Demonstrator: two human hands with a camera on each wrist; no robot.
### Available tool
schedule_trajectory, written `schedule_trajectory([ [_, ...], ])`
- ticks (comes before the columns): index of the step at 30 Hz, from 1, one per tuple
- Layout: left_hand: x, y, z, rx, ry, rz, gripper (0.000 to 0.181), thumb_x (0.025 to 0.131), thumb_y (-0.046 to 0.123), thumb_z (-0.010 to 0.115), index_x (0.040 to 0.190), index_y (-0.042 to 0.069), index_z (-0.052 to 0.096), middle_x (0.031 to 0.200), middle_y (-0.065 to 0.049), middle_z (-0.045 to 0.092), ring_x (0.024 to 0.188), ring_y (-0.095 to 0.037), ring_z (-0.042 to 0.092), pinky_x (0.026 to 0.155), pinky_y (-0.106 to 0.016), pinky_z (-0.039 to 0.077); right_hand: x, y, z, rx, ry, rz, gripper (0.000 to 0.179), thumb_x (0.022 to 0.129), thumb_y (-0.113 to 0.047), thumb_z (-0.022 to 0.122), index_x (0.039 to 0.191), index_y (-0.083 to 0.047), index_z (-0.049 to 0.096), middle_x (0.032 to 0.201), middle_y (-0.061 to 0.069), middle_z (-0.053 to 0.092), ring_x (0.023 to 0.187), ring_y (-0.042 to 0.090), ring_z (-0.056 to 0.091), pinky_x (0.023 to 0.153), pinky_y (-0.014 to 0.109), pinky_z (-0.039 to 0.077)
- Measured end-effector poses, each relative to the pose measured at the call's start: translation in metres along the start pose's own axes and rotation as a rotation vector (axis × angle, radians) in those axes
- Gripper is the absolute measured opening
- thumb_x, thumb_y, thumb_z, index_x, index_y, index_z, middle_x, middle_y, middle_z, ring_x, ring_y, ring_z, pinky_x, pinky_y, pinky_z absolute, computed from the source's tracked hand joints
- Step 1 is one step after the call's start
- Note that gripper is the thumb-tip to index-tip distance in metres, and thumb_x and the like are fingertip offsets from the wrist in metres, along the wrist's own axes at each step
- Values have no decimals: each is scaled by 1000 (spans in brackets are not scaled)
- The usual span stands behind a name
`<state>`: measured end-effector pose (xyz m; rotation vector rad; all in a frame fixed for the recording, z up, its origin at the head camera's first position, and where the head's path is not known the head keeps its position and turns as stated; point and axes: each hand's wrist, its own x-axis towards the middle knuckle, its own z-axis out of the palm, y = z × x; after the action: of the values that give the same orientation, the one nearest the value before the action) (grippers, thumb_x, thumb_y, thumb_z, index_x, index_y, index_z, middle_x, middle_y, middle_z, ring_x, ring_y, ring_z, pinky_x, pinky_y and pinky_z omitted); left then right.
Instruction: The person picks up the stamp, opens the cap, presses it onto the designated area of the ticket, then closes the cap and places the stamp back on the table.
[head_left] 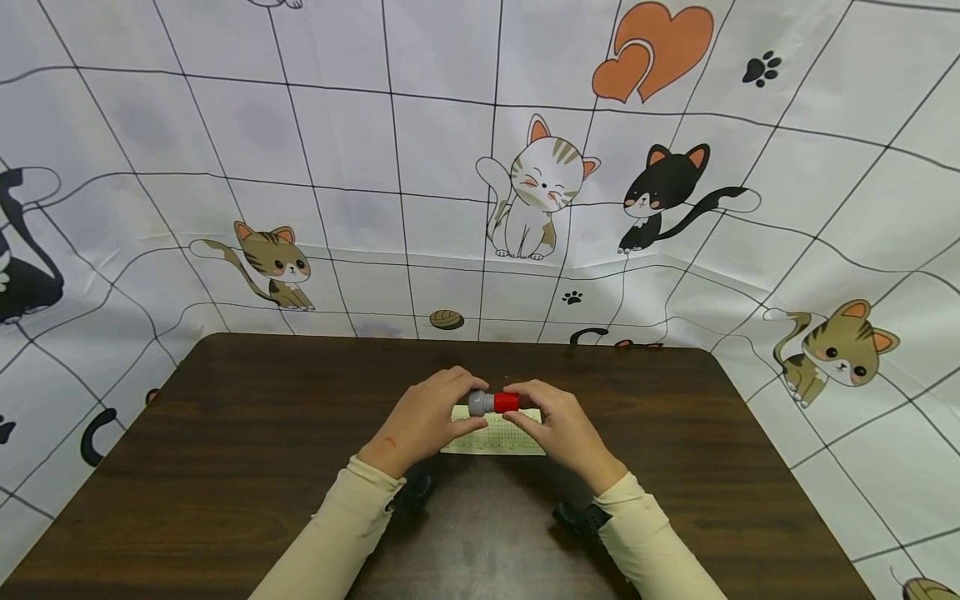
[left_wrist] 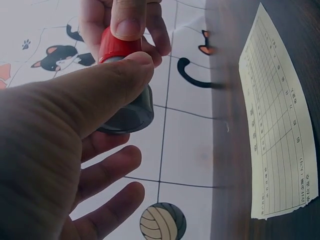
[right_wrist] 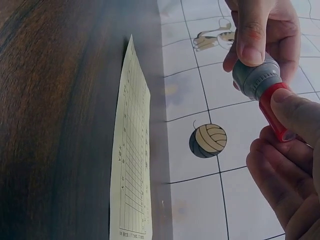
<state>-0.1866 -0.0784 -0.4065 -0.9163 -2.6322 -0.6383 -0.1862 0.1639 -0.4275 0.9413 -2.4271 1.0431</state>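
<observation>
Between both hands, in the head view, is a small stamp lying sideways above a paper form point(head_left: 493, 440), with a grey rounded part point(head_left: 478, 404) on the left and a red cylinder point(head_left: 507, 402) on the right. My left hand point(head_left: 427, 417) pinches the grey part between thumb and fingers. The red part is held by my right hand point(head_left: 562, 425) in the same way. The right wrist view shows the grey part point(right_wrist: 250, 77) and red part point(right_wrist: 272, 107) joined. Printed ruled lines and a table cover the pale yellow form point(left_wrist: 277, 120), seen in the left wrist view.
A dark brown wooden table point(head_left: 225, 467) spans the lower view. Behind and beside it hangs a white cloth point(head_left: 337, 133) with a black grid and cartoon cats. Dark wrist devices point(head_left: 581, 518) sit at the sleeve cuffs.
</observation>
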Motion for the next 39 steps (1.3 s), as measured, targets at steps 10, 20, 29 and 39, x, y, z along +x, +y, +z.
schedule_trajectory([
  [10, 1, -1, 0, 16, 15, 15, 47, 85, 33, 87, 124, 15, 71, 115, 3, 69, 97, -12, 67, 88, -32, 60, -1, -1, 2, 23, -12, 27, 32, 89, -8, 81, 119, -9, 71, 112, 3, 73, 100, 20, 72, 71, 43, 60],
  [20, 0, -1, 1, 21, 60, 21, 45, 82, 33, 90, 120, 14, 73, 109, 3, 70, 92, -13, 68, 85, -31, 60, -2, -1, 3, 4, 28, 12, 32, 87, -9, 84, 117, -9, 72, 106, 1, 74, 94, 19, 73, 63, 30, 53],
  [29, 0, 0, 1, 23, 59, -10, 45, 81, 37, 91, 117, 17, 73, 109, 4, 70, 92, -11, 67, 87, -31, 60, -1, -2, 3, -1, 32, 17, 31, 85, -8, 85, 113, -10, 72, 104, 0, 74, 92, 19, 72, 63, 35, 56],
  [39, -1, -1, 2, 27, 48, -3, 44, 81, 36, 90, 116, 17, 73, 109, 4, 71, 95, -12, 67, 88, -31, 60, -2, -1, 2, 4, 10, 23, 29, 87, -7, 84, 113, -10, 72, 106, 1, 74, 93, 21, 73, 62, 29, 53],
])
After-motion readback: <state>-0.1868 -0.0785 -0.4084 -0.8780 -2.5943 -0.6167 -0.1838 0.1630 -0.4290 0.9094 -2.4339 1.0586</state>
